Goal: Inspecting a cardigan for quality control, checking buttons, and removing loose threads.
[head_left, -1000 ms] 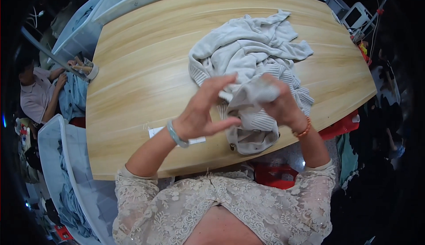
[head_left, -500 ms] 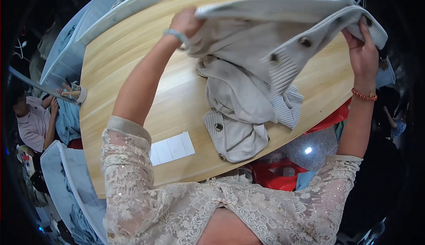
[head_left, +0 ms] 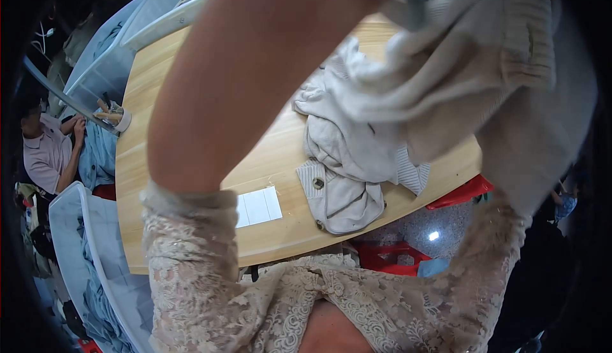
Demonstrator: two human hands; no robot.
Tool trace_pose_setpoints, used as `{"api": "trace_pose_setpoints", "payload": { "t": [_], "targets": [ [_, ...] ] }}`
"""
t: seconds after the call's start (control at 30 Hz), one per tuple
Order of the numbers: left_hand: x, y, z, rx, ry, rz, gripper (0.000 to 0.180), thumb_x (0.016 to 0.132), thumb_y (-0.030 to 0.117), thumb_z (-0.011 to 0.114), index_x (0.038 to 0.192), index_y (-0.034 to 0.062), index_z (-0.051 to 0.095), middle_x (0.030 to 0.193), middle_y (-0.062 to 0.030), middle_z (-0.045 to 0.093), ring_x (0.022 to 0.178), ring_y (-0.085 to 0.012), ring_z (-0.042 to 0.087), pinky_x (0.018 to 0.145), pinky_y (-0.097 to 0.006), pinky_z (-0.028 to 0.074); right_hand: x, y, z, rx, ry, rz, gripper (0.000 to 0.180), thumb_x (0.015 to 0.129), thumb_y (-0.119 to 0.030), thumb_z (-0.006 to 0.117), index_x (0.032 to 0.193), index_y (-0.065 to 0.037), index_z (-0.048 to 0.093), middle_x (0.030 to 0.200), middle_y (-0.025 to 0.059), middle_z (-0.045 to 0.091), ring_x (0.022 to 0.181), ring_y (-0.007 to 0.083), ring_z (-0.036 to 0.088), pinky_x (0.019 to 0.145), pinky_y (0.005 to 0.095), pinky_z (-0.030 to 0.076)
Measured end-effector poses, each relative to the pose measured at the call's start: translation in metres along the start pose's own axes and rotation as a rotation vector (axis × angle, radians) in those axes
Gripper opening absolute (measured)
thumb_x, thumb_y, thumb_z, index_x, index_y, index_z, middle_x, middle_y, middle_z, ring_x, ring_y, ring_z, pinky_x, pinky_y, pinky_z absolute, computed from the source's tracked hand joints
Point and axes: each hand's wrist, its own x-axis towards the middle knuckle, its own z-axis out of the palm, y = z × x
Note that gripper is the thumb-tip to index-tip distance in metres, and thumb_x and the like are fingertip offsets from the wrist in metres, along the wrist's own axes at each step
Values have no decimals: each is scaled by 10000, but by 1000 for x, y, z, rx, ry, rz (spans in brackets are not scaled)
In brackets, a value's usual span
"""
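A beige knit cardigan (head_left: 446,98) is lifted high at the upper right, its ribbed band with a buttonhole showing near the top. My left forearm (head_left: 255,72) crosses the view up to the lifted knit, blurred, and the hand itself lies past the upper edge. The cloth hangs over my right forearm and hides my right hand. Below, a crumpled beige knit (head_left: 347,200) with dark buttons and ribbed edges lies on the wooden table (head_left: 172,130). Whether it belongs to the same garment I cannot tell. A white sheet divided into panels (head_left: 260,206) lies left of it.
White plastic bins with bluish clothes stand at the table's far left (head_left: 95,85) and near left (head_left: 70,219). A cup of tools (head_left: 116,117) sits on the left edge. Another person (head_left: 48,149) handles blue cloth beyond. A red stool (head_left: 389,257) stands below the front edge.
Both arms have risen, and the cardigan has come up and toward me on the right. My left arm has swung right across the view. The right hand has gone behind the cloth.
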Motion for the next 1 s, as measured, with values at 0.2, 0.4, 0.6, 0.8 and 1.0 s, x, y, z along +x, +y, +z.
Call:
{"api": "trace_pose_setpoints", "payload": {
  "t": [0.2, 0.4, 0.6, 0.8, 1.0],
  "targets": [
    [-237, 159, -3, -237, 152, 34, 446, 1006, 248, 520, 1359, -21, 474, 1383, -211, 511, 1313, -298, 487, 1156, -448, 369, 32, 14, -27, -166, -673, 386, 799, 930, -487, 600, 1508, -80, 226, 1472, 220, 371, 1341, 195, 433, 1147, 351, 338],
    [-492, 191, -92, 256, 1343, -44, 403, 988, 290, 572, 1301, 40, 522, 1213, -88, 610, 1012, -194, 611, 868, -358, 518, -38, 212, 77, -432, -705, -304, 623, 916, -280, 667, 1447, -60, 428, 1316, 209, 548, 1252, 343, 499, 1056, 368, 410],
    [-567, 172, -74, 1567, 1124, -423, 738, 806, 113, 781, 1428, 41, 391, 1313, -137, 506, 1198, -270, 488, 1008, -380, 403, -140, 198, 14, -460, -841, -182, 633, 843, -254, 730, 1397, -70, 484, 1327, 157, 543, 1284, 348, 464, 1072, 388, 387],
    [-527, 166, -82, 2197, 200, -775, 712, 730, 147, 775, 1381, 127, 488, 1424, -168, 435, 1350, -339, 381, 1130, -515, 243, -219, 161, -11, -791, -1002, -222, 736, 733, -290, 787, 1398, -161, 499, 1369, 109, 504, 1289, 322, 449, 1149, 511, 272],
    [-554, 172, -106, 1981, 89, -697, 617, 802, 104, 705, 1381, 125, 493, 1455, -151, 428, 1372, -356, 379, 1148, -505, 253, -213, 204, -33, -827, -847, -299, 551, 762, -129, 716, 1296, -153, 583, 1186, 86, 604, 1128, 281, 549, 1064, 459, 354]
  ]
}}
